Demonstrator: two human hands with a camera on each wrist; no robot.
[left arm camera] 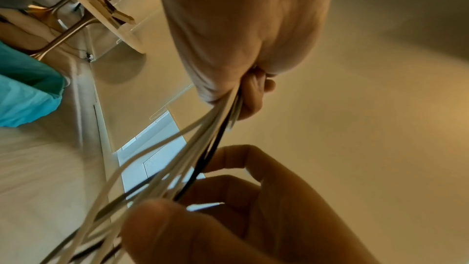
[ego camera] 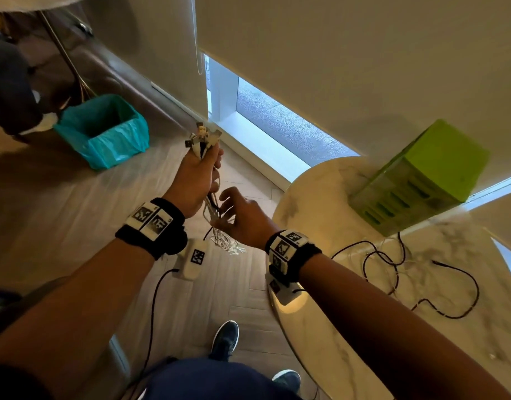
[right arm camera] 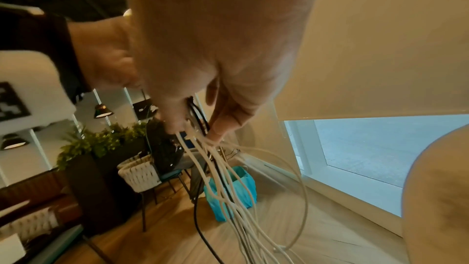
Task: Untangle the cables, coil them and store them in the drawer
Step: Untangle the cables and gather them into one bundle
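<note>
My left hand [ego camera: 196, 174] is raised over the floor and grips a bundle of white and black cables [ego camera: 224, 243], whose USB plugs [ego camera: 202, 137] fan out above the fist. The strands hang below it. Just under it my right hand [ego camera: 237, 215] curls its thumb and fingers loosely round the hanging strands. In the left wrist view the left hand [left arm camera: 241, 37] clamps the cables [left arm camera: 177, 160], which run into the right hand's fingers [left arm camera: 241, 218]. From the right wrist, the right hand [right arm camera: 215, 47] has the cables [right arm camera: 228, 184] trailing down from it.
A round marble table [ego camera: 320, 197] stands at the right with a green drawer unit [ego camera: 427, 174] and more loose black and white cables [ego camera: 392, 261] on it. A teal-lined bin [ego camera: 104, 131] sits on the wooden floor at the left. My shoe [ego camera: 225, 339] is below.
</note>
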